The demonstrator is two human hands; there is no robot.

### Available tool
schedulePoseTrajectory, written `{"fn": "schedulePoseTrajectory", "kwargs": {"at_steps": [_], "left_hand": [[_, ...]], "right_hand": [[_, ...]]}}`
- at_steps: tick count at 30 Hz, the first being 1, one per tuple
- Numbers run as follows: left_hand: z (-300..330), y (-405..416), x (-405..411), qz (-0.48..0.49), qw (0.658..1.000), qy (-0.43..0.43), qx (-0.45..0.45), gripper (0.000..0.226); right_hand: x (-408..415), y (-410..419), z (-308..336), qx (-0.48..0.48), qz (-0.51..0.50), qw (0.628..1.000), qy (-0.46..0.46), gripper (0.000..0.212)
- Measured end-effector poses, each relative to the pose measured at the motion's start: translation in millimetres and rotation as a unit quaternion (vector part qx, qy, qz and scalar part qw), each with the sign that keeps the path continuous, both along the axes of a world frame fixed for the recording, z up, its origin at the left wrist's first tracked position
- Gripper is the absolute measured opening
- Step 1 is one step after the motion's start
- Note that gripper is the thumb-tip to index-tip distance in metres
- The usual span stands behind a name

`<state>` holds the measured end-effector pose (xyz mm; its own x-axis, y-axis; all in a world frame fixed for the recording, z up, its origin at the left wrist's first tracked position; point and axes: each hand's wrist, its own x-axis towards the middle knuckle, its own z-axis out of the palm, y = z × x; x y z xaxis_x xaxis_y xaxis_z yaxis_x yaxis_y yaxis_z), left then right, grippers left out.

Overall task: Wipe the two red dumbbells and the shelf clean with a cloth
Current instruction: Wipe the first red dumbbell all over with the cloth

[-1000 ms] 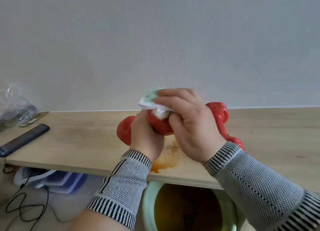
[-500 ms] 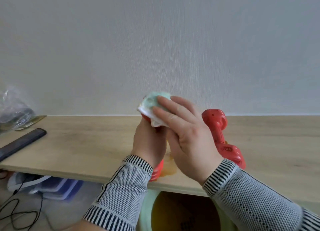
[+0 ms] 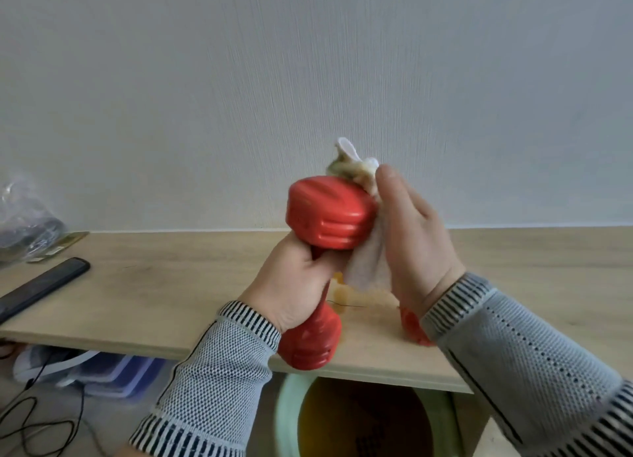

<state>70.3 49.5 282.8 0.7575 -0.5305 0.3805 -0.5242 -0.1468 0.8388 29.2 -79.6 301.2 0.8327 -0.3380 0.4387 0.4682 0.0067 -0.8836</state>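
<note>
Since half a second ago the held dumbbell has risen clear of the hands, its upper head now fully uncovered and tilted toward the right, while the cloth has slid off its top to its right side. The left hand wraps its grip round the handle, fingers curled tight, and the lower head hangs out past the near edge of the shelf. The right hand stands edge-on with straight fingers, pressing the white cloth flat against the right face of the upper head; a crumpled, brownish-stained bunch of cloth sticks up above the fingertips.

No writing or brand can be read on either dumbbell; the upper head shows only moulded ridges. The second dumbbell lies on the shelf behind the right wrist, and only one red end shows, the remainder hidden by the striped sleeve. An orange-brown stain sits on the wood between the two hands, partly covered by them.

At far left a dark flat device lies on the shelf, cut by the frame edge, near a blurred clear plastic bag. Below the shelf a pale green bucket is blurred and cropped, its dark marking unreadable.
</note>
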Motion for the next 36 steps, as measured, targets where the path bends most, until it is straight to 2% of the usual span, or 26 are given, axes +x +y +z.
{"fn": "schedulePoseTrajectory", "kwargs": {"at_steps": [3,4,5,7,10,13,14,16,17,18,20,23,26,28,31,34,36], "left_hand": [[-1,-1,-5,-0.016,0.997,-0.034,0.074,0.012],[-4,-3,-4,-0.01,0.995,-0.035,0.096,0.023],[-4,-5,-4,0.001,0.993,-0.03,0.115,0.034],[-3,-9,-3,0.035,0.986,-0.039,0.159,0.044],[3,-13,-1,0.072,0.959,-0.082,0.261,0.044],[14,-19,-1,0.091,0.937,-0.112,0.317,0.031],[21,-21,-4,0.1,0.941,-0.086,0.312,0.028],[34,-24,-15,0.111,0.961,0.01,0.255,0.024],[36,-23,-18,0.098,0.974,0.091,0.185,0.022],[40,-21,-21,0.061,0.975,0.183,0.109,0.018],[45,-18,-27,0.053,0.951,0.3,-0.044,0.018],[48,-12,-28,0.06,0.92,0.365,-0.132,0.012],[60,-9,-27,0.07,0.886,0.398,-0.228,0.004],[65,-11,-31,0.069,0.875,0.402,-0.26,0.014],[72,-16,-43,0.06,0.874,0.398,-0.273,0.026],[79,-15,-41,0.117,0.849,0.406,-0.317,0.025],[83,-13,-38,0.167,0.849,0.383,-0.324,0.021]], "right_hand": [[7,-18,18,-0.003,0.048,0.982,0.181,0.052],[8,-23,26,-0.046,0.06,0.976,0.204,0.062],[7,-26,34,-0.105,0.059,0.97,0.21,0.062],[6,-25,50,-0.258,0.042,0.944,0.202,0.045],[2,-17,66,-0.423,0.024,0.888,0.177,0.032],[-4,-10,63,-0.532,-0.019,0.84,0.103,0.029],[-7,-8,59,-0.547,-0.031,0.834,0.058,0.032],[-14,-5,49,-0.561,-0.049,0.826,-0.025,0.043],[-17,-5,44,-0.555,-0.059,0.828,-0.053,0.045],[-20,-4,38,-0.531,-0.068,0.841,-0.07,0.044],[-27,-3,30,-0.424,-0.068,0.901,-0.071,0.037],[-40,-5,24,-0.244,-0.061,0.968,0.005,0.034],[-49,-3,20,-0.176,-0.125,0.973,0.087,0.028],[-54,12,22,-0.189,-0.133,0.969,0.087,0.018],[-59,32,21,-0.297,-0.135,0.944,0.042,0.014],[-70,22,19,-0.424,-0.15,0.893,-0.017,0.012],[-79,11,15,-0.492,-0.121,0.86,-0.061,0.025]]}}
